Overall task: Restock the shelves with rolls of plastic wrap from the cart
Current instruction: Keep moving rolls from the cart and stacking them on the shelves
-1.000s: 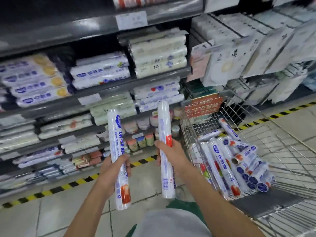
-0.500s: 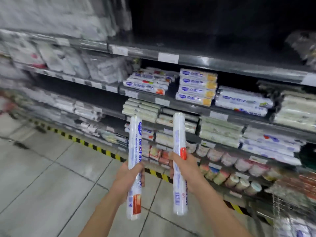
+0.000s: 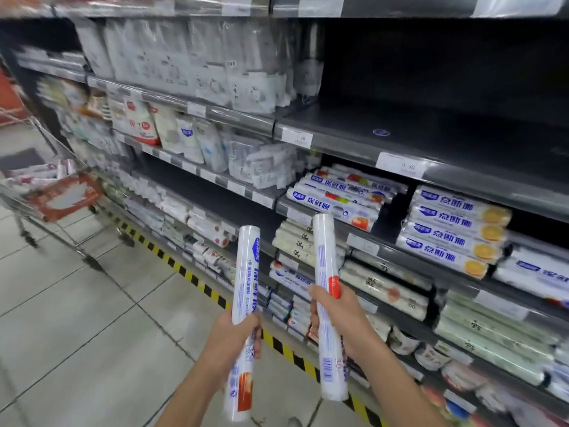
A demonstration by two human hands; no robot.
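Shifted since the earlier frame: shelving nearer, cart (image 3: 46, 192) now in view at far left, holding blurred rolls.
Left hand (image 3: 229, 337): fingers wrapped round left roll (image 3: 244, 278) of plastic wrap, held upright below its middle.
Right hand (image 3: 335, 315): gripping right roll (image 3: 324, 257), upright, near the first but apart.
Behind both: stocked rolls (image 3: 335, 195) on shelves.
Upper right: dark shelf (image 3: 431, 140).

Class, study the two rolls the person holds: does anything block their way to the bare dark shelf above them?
Nothing visible does. The left roll and right roll are held in open air, and the bare shelf has an open front.
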